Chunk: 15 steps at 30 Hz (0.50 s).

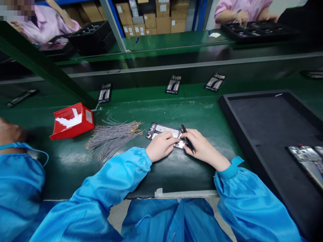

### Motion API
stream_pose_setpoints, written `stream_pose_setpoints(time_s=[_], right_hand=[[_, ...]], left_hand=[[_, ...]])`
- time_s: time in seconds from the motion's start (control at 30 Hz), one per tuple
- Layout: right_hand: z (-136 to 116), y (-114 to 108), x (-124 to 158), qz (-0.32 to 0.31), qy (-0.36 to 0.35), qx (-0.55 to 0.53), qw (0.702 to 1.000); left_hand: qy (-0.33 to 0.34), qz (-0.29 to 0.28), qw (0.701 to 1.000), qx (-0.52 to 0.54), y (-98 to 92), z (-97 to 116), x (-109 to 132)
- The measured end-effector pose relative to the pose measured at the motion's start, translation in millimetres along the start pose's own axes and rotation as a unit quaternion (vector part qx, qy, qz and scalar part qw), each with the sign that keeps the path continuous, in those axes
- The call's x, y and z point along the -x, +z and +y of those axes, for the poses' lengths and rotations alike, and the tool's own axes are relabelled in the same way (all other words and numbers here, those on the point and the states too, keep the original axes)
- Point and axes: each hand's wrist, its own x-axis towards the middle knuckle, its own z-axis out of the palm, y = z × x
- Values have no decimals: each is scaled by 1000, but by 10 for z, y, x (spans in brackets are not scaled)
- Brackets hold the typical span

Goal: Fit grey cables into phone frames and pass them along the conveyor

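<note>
Touching: both my hands are at one open phone (pixel 161 128), which lies flat on the green table (pixel 161 109) in front of me.
Left hand: one left hand (pixel 163 144), bent over the open phone with a fingertip on it; I cannot tell if it pinches anything.
Right hand: one right hand (pixel 200 144), closed around one pair of black tweezers (pixel 190 145) over the right end of the open phone.
Wires: one big heap of thin gray wires (pixel 113 136), just left of the open phone, too many to count.
Red bin: one red bin (pixel 75 130), left of the open phone and past the wires, with white strips (pixel 68 121) in it.
More phones: three other phones (pixel 173 84) in a loose row, farther from me than the open phone.
Black tray: one big black tray (pixel 277 117), right of the open phone, holding phone parts (pixel 306 159) cut off by the view.
People: two in pink tops (pixel 225 15), far beyond the open phone; one blue sleeve (pixel 20 178) well left of it.
</note>
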Motion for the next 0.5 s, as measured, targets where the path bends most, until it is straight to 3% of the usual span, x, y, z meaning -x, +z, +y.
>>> stream_pose_setpoints(time_s=[0.27, 0.5], right_hand=[[26, -1, 13, -8, 4, -24, 1000], [22, -48, -65, -49, 29, -3, 998]], left_hand=[[54, -55, 997, 8, 5, 3, 108], [89, -65, 993, -50, -14, 15, 92]])
